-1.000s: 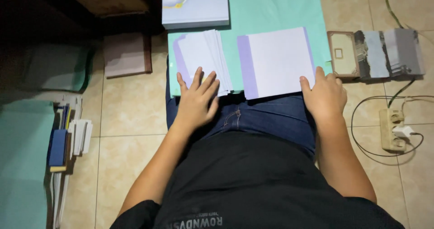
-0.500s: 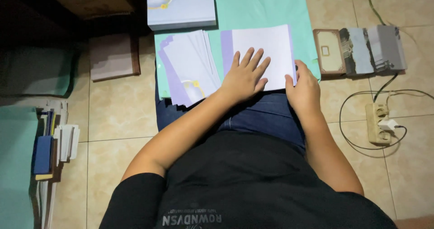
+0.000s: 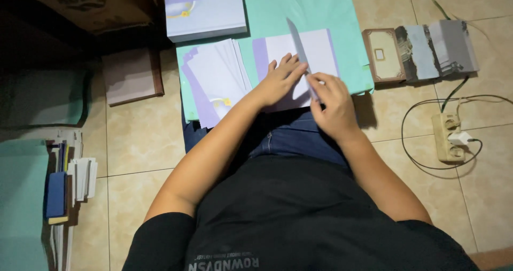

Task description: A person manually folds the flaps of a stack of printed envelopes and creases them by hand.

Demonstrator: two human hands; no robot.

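Paper sheet (image 3: pixel 320 52), white with a purple edge, lies on the mint green mat (image 3: pixel 342 14) over the person's lap. Left hand (image 3: pixel 279 81) lies flat on it, fingers spread, pressing it down. Right hand (image 3: pixel 330 106) pinches the bottom of a thin grey strip (image 3: pixel 299 46), maybe a ruler or a raised flap, which slants up across the sheet.

To do this well, I think the flat hand should keep the sheet from sliding while the strip stays lined up straight.

Beside it, a fanned pile of white cards (image 3: pixel 216 78) rests on the mat, with a pale purple box (image 3: pixel 206 14) above. Grey card stacks (image 3: pixel 433 49) and a power strip (image 3: pixel 449 137) sit on the tiled floor.

Half a second ago both hands lay on the sheet and no strip stood up; now the right hand has it raised.
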